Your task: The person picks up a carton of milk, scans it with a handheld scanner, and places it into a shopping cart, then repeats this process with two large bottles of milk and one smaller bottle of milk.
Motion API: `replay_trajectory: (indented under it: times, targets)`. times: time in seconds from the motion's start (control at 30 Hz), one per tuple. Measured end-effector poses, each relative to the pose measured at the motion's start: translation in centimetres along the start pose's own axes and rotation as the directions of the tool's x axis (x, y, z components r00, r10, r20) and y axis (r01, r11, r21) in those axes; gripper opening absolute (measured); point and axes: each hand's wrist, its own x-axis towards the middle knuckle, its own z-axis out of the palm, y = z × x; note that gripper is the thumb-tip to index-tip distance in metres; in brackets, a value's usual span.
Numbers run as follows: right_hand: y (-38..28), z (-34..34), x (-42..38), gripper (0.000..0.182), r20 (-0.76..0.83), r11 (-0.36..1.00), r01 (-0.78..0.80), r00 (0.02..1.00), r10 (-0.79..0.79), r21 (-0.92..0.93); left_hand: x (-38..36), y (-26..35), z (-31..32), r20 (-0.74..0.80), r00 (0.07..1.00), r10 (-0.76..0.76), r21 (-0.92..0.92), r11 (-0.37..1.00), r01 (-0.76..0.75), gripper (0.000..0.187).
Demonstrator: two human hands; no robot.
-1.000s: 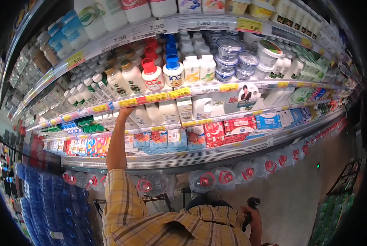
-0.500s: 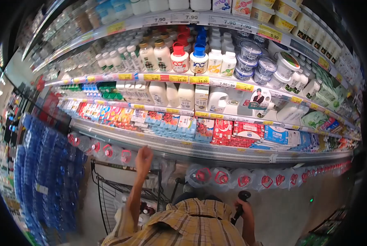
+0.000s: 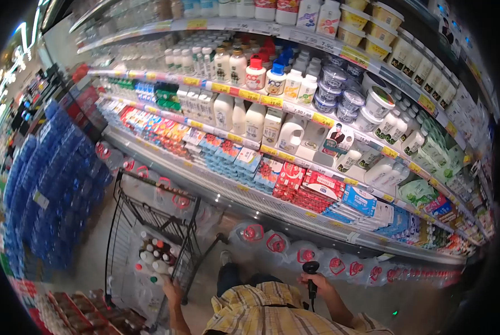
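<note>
My left hand [image 3: 173, 289] is low at the near side of a black wire shopping cart [image 3: 166, 215]; its fingers are too small and blurred to make out. Inside the cart, just beyond that hand, are several bottles [image 3: 158, 254] with dark, white and red tops. My right hand [image 3: 320, 283] is closed around a black handheld device [image 3: 312, 279] with a round head and a cord hanging below, in front of my yellow plaid shirt.
A refrigerated shelf [image 3: 250, 209] with milk bottles, tubs and cartons runs across the front. Large water jugs [image 3: 275, 243] line its base. Blue bottled-water stacks [image 3: 54, 195] stand left; boxed goods [image 3: 82, 312] are at the lower left.
My left hand has moved down from in front of the shelf to the cart. The view has tilted and turned, showing more of the cart. My right hand still holds the device.
</note>
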Motion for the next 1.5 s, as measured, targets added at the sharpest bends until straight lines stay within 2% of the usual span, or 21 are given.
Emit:
replay_trajectory:
  times: [0.1,0.17,0.23,0.27,0.3,0.33,0.37,0.4,0.47,0.5,0.6,0.7,0.83,0.93,1.03,1.1,1.27,1.37,1.5]
  targets:
    - [1.4,-2.6,0.1,0.028,0.002,0.997,0.054,0.999,-0.054,-0.058,0.4,-1.0,-1.0,0.194,0.963,-0.186,-0.098,0.973,0.208,0.038]
    - [2.3,-3.8,0.5,0.028,-0.01,0.994,0.082,0.997,-0.083,-0.074,0.6,-0.1,-3.0,0.248,0.952,-0.181,-0.175,0.958,0.227,0.042]
    - [2.5,-3.5,-0.7,0.027,-0.038,0.993,0.095,0.994,-0.098,-0.062,0.5,-1.3,-2.4,0.267,0.952,-0.149,-0.167,0.966,0.198,0.048]
    - [3.4,-4.0,-1.4,0.027,-0.021,0.994,0.061,0.998,-0.063,-0.095,0.1,-1.3,-2.3,0.252,0.956,-0.154,-0.102,0.978,0.184,0.054]
    - [3.8,-4.6,-1.6,0.025,-0.031,0.99,0.104,0.994,-0.107,-0.099,-0.1,-1.5,-2.4,0.287,0.942,-0.174,-0.056,0.978,0.198,0.057]
    - [3.9,-4.7,-1.4,0.023,-0.023,0.983,0.14,0.989,-0.144,-0.118,-0.5,-2.9,-1.1,0.232,0.959,-0.161,-0.064,0.982,0.18,0.056]
    - [4.2,-4.4,-1.9,0.02,-0.103,0.982,0.107,0.987,-0.124,-0.153,-0.9,-2.9,-1.0,0.231,0.949,-0.213,-0.05,0.972,0.231,0.054]
    - [5.4,-6.0,-0.7,0.02,-0.052,0.993,0.084,0.995,-0.088,-0.087,-0.5,-1.9,-1.9,0.288,0.925,-0.248,-0.016,0.964,0.264,0.055]
    - [6.7,-6.2,-0.9,0.022,-0.065,0.999,0.031,0.997,-0.03,0.016,-0.7,-1.7,-1.4,0.241,0.914,-0.325,0.063,0.946,0.319,0.056]
    - [7.1,-5.7,-1.6,0.022,-0.037,1.0,-0.001,0.999,0.001,-0.021,-0.7,-0.4,-2.8,0.263,0.9,-0.348,0.106,0.937,0.332,0.057]
    - [8.4,-5.3,-4.4,0.022,-0.044,0.999,-0.025,0.999,0.026,0.028,-1.6,-0.7,-2.9,0.244,0.92,-0.307,0.1,0.952,0.291,0.057]
    - [9.9,-5.9,-6.8,0.022,-0.09,0.999,-0.021,0.996,0.025,0.05,-2.9,-0.7,-3.2,0.139,0.961,-0.239,0.141,0.965,0.22,0.054]
    - [12.9,-7.4,-9.3,0.023,-0.187,0.998,-0.011,0.982,0.022,0.061,-4.5,-1.8,-3.3,0.173,0.97,-0.173,0.124,0.98,0.153,0.054]
    - [15.6,-8.3,-11.2,0.027,-0.269,0.998,0.007,0.963,0.012,0.069,-4.8,-1.6,-3.2,0.172,0.967,-0.189,0.142,0.976,0.165,0.053]
    - [19.0,-9.6,-12.6,0.027,-0.274,0.994,0.0,0.961,0.031,0.113,-4.8,-2.5,-3.9,0.155,0.967,-0.203,0.163,0.97,0.178,0.055]
    - [21.3,-11.1,-13.7,0.027,-0.25,0.987,-0.044,0.965,0.083,0.156,-4.3,-3.2,-4.2,0.217,0.958,-0.186,0.127,0.979,0.161,0.059]
    - [25.7,-13.3,-16.6,0.021,-0.261,0.977,-0.013,0.963,0.07,0.214,-3.5,-6.2,-3.2,0.275,0.947,-0.165,0.083,0.986,0.148,0.062]
    - [26.2,-13.5,-17.5,0.02,-0.286,0.973,-0.03,0.953,0.097,0.231,-3.9,-5.3,-4.2,0.245,0.942,-0.231,0.086,0.973,0.216,0.061]
    - [24.7,-13.9,-17.8,0.024,-0.304,0.99,-0.022,0.951,0.064,0.141,-5.0,-4.9,-4.5,0.194,0.955,-0.223,0.095,0.973,0.208,0.062]
